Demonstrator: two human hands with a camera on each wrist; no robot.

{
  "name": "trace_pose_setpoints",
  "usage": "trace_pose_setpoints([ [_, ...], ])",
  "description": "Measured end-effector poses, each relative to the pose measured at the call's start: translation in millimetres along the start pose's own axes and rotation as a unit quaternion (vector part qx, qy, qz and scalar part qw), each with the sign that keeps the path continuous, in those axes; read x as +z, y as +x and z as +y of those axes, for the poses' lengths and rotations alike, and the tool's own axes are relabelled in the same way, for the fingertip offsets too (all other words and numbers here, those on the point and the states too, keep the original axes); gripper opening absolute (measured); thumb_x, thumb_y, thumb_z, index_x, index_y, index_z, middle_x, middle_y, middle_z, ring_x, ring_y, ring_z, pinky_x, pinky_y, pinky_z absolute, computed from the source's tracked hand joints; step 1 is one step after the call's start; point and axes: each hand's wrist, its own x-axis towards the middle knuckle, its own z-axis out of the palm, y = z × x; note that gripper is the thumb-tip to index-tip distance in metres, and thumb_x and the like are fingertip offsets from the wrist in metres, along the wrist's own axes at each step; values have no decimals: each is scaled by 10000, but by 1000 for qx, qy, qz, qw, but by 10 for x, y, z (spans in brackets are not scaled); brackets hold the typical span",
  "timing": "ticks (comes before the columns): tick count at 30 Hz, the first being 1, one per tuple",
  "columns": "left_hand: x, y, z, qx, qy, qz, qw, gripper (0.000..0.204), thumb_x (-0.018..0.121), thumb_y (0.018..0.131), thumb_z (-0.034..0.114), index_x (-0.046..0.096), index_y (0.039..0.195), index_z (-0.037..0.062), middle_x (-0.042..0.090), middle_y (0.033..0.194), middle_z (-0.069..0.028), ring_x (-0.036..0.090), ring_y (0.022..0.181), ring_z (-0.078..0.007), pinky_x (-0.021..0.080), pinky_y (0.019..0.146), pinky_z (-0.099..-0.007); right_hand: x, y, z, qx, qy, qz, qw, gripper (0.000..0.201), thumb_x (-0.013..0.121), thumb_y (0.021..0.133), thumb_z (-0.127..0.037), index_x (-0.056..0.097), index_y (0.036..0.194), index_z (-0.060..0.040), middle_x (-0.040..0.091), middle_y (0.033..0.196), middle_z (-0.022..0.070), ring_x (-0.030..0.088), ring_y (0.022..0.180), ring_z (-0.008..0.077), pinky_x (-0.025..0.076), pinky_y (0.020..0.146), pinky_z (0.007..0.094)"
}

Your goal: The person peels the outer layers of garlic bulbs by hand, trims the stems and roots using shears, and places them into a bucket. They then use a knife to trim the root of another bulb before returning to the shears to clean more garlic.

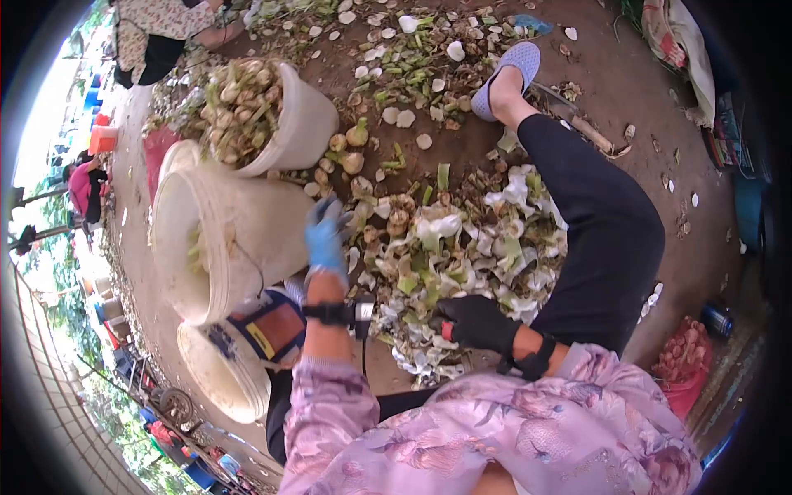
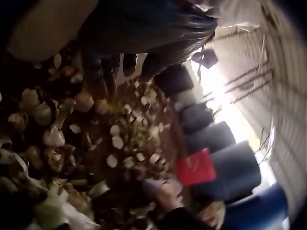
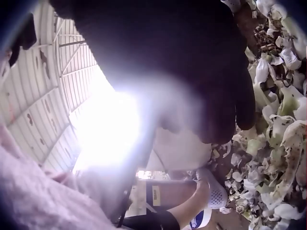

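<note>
In the head view my left hand (image 1: 327, 239), in a light blue glove with grey fingers, reaches past the side of a big white bucket (image 1: 256, 223). Its fingers stretch toward a few loose garlic-like bulbs (image 1: 351, 162) on the ground. The left wrist view has the gloved fingers (image 2: 97, 84) pointing down, tips right at a round bulb (image 2: 84, 102). My right hand (image 1: 478, 322), gloved in black, hovers over a heap of white and green peels (image 1: 462, 247). A small red piece (image 1: 446, 331) shows at its curled fingers; the rest of that object is hidden.
Another white bucket (image 1: 309, 124) tips over, spilling bulbs with stalks (image 1: 239, 107). A third bucket (image 1: 223, 375) lies nearer, by my knee. My leg (image 1: 594, 198) bounds the peel heap on the right. A red mesh sack (image 1: 683, 363) stands at lower right. Another person (image 1: 161, 37) is at upper left.
</note>
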Motion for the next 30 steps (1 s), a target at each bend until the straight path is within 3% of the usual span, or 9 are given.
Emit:
trace_pose_setpoints([
  [8,1028,2105,-375,121,510,-10,851,490,629,731,293,510,1160,88,547,1091,-216,531,989,-370,421,838,-393,-117,141,197,85,128,12,988,271,513,776,-303,523,873,-50,570,739,168,553,702,351,417,624,436],
  [13,768,2328,-698,153,236,22,959,366,561,795,327,555,1026,44,615,963,-127,593,854,-296,470,736,-405,-264,209,117,121,232,89,961,161,541,784,-200,558,864,-62,594,751,138,590,682,275,444,601,348],
  [16,722,1193,-211,-140,-101,-125,977,248,508,835,291,526,972,85,587,859,-90,587,788,-182,521,676,-407,-238,192,134,113,261,179,942,154,536,812,-201,562,885,-68,590,726,135,588,645,268,445,577,340],
  [20,460,28,-416,-185,-188,-206,942,253,471,867,225,471,1064,66,569,881,-74,597,805,-205,528,682,-363,-71,179,258,33,495,291,818,108,527,841,-86,551,917,-14,584,724,30,516,640,82,440,582,247],
  [23,447,-932,-360,-132,-172,-142,966,220,488,880,277,521,994,91,586,880,-45,590,787,-175,472,602,-289,-215,138,135,6,449,253,857,95,508,861,-80,543,925,-19,587,775,13,504,674,78,440,634,248],
  [24,442,-1205,-366,-110,-170,-119,972,226,476,890,295,523,989,98,590,861,-31,587,738,-153,453,577,-270,-144,188,106,7,738,185,649,155,567,843,-166,552,906,-25,599,788,23,508,669,92,437,634,260],
  [26,385,-1689,-347,-27,-69,-131,989,324,444,905,340,493,1019,41,531,853,-32,521,696,-88,420,561,-214,-123,89,-71,-51,368,196,907,243,613,814,-251,561,868,-19,611,774,57,520,665,106,438,635,270],
  [28,308,-1906,-436,268,124,-52,954,345,467,896,343,481,1018,21,505,877,-43,500,736,-96,426,622,-217,-106,-74,-234,-38,264,181,947,287,641,788,-280,564,840,-8,602,733,88,513,647,108,432,624,272],
  [30,173,-2114,-365,291,114,-51,948,337,495,885,330,475,1013,18,498,890,-50,493,765,-107,422,675,-225,-36,-147,-359,-89,288,118,946,284,637,792,-267,562,846,2,594,708,103,495,626,110,427,608,285],
])
